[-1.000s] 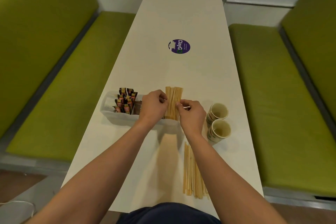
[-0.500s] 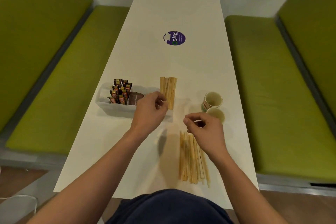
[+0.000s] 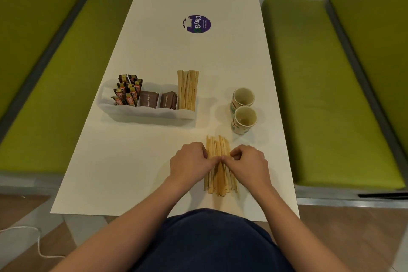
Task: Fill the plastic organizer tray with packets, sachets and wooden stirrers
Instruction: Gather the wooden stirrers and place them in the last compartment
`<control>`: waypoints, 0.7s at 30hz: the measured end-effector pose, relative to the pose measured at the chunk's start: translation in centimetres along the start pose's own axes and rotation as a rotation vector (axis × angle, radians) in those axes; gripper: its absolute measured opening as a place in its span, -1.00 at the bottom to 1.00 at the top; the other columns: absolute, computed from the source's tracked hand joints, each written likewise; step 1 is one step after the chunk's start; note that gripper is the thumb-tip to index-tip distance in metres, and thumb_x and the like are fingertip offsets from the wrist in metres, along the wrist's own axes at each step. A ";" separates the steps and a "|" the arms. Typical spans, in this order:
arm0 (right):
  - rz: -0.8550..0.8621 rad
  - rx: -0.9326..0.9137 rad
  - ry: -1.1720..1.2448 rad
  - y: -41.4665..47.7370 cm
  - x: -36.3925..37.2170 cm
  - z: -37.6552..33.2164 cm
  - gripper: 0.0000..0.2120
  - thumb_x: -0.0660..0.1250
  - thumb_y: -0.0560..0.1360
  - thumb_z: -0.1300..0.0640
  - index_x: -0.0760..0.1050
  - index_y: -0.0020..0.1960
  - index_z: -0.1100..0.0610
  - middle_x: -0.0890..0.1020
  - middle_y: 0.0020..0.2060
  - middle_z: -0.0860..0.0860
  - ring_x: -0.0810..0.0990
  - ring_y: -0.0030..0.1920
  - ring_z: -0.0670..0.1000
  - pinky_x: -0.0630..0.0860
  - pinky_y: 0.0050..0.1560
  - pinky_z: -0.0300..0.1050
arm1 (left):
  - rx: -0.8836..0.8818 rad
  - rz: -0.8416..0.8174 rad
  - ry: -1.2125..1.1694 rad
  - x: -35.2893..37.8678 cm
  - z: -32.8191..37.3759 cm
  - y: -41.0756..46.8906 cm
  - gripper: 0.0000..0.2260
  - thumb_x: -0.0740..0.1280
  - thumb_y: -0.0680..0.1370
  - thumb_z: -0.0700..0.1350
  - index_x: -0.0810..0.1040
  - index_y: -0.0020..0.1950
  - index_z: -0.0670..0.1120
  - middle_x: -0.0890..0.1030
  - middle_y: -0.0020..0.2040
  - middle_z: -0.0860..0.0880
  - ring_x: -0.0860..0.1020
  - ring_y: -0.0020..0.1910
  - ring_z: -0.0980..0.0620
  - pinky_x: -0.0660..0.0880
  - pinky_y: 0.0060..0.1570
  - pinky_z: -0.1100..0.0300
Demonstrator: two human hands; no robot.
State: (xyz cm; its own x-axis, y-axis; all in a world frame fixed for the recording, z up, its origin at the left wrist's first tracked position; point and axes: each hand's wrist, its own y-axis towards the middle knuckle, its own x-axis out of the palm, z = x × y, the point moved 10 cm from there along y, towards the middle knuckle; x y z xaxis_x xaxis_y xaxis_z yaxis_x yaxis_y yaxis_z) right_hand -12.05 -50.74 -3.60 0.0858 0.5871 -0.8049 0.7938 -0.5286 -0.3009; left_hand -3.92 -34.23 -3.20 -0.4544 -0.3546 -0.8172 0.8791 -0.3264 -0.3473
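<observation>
Two green benches [image 3: 55, 84] flank one long white worktop [image 3: 176, 55]. One plastic organizer tray [image 3: 150, 113] sits left of centre, set in from the left edge. It has four compartments: dark sachets [image 3: 128, 90], two stacks of brown packets [image 3: 148, 99], and upright wooden stirrers [image 3: 187, 89] at the right end. Open worktop lies between the tray and the loose stirrers [image 3: 217, 146], which lie near the front edge. The left hand [image 3: 189, 161] and right hand [image 3: 248, 162] both pinch this bundle. Two paper cups [image 3: 242, 97] stand touching near the right edge. One purple sticker [image 3: 197, 24] lies on the open far stretch.
</observation>
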 end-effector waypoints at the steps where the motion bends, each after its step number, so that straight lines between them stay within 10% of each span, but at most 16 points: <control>1: -0.001 0.006 -0.003 0.2 0.1 -0.1 -0.68 0.45 0.46 -0.19 0.67 0.03 0.03 0.68 -0.12 -0.08 0.65 -0.06 -0.01 0.61 0.00 -0.04 | -0.006 0.010 -0.010 0.0 0.1 0.0 -0.65 0.39 0.45 0.32 0.59 -0.09 0.05 0.62 -0.19 0.11 0.59 -0.18 0.04 0.48 -0.24 0.15; 8: -0.028 0.090 0.134 1.1 0.3 1.1 -0.95 0.47 0.46 0.01 0.68 -0.16 -0.03 0.62 -0.29 -0.21 0.65 -0.13 -0.05 0.66 0.00 0.07 | -0.085 -0.021 -0.186 0.2 -0.9 0.4 -0.87 0.46 0.40 0.06 0.70 -0.17 0.03 0.67 -0.22 0.11 0.64 -0.16 0.05 0.64 -0.09 0.01; 21: -0.037 0.126 0.354 1.3 0.1 2.1 -0.86 0.44 0.48 0.04 0.67 -0.26 -0.08 0.68 -0.33 -0.17 0.71 -0.22 -0.04 0.72 -0.09 0.09 | -0.161 -0.119 -0.462 -0.2 -2.5 1.3 -0.92 0.49 0.44 -0.12 0.71 -0.24 -0.09 0.70 -0.31 -0.05 0.65 -0.35 -0.01 0.65 -0.29 0.07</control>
State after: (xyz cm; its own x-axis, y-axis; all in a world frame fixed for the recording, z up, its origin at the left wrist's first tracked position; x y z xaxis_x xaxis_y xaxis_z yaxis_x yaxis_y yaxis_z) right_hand -12.22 -52.67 -5.12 0.2787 0.7715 -0.5720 0.7222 -0.5609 -0.4047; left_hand -2.34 -32.39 -4.62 -0.5367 -0.6862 -0.4910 0.8119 -0.2614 -0.5221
